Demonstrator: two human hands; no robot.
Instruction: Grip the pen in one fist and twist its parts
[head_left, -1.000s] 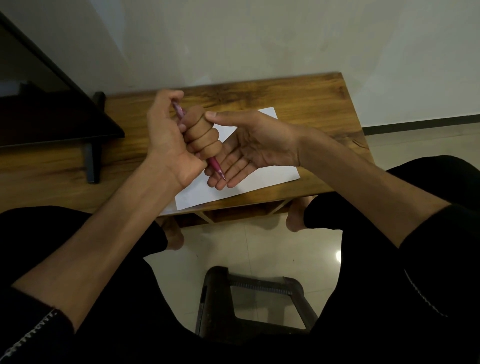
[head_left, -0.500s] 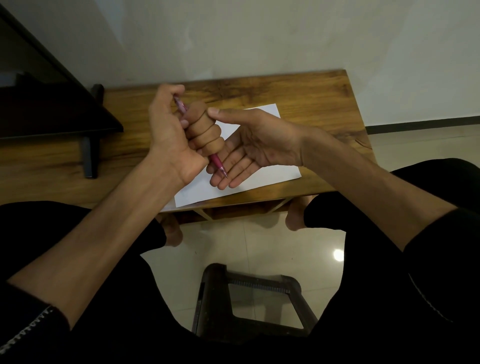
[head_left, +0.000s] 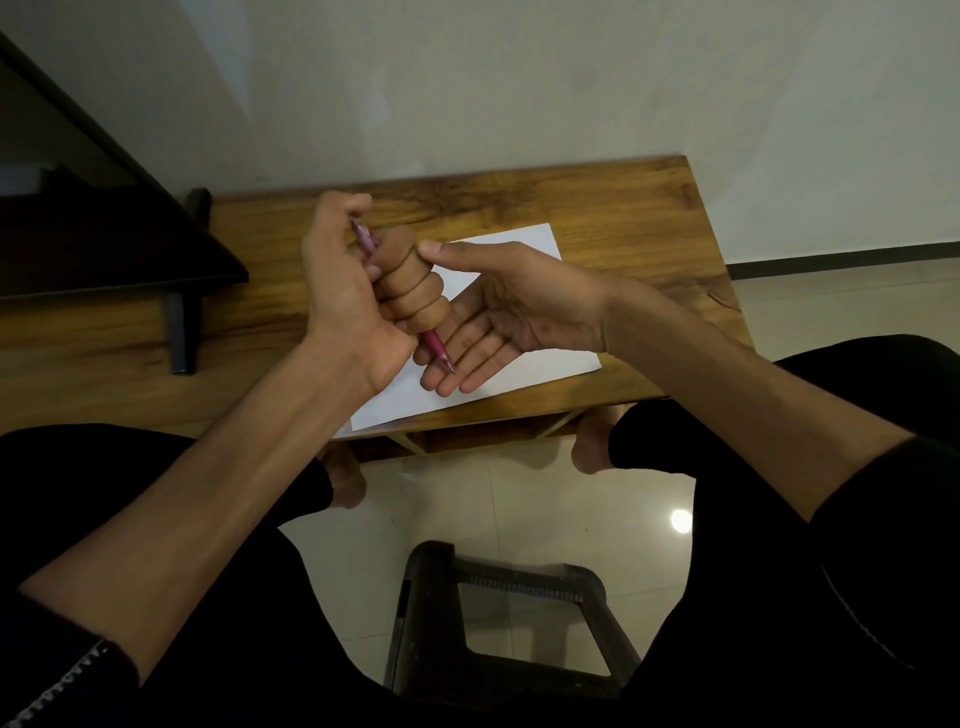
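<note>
My left hand grips a pink pen in a fist, with the tip pointing down and toward me. The pen's tip lies over the fingers of my right hand, which is held flat, palm up, just right of the fist. My right thumb touches the top knuckle of the left fist. Both hands hover above a white sheet of paper lying on a wooden table.
A dark monitor with a black stand foot occupies the table's left side. A dark stool stands on the tiled floor between my knees. My bare feet rest under the table's front edge. A pale wall rises behind the table.
The hands keep the same pose. The view has shifted slightly, and the pen's tip stays over my right fingers.
</note>
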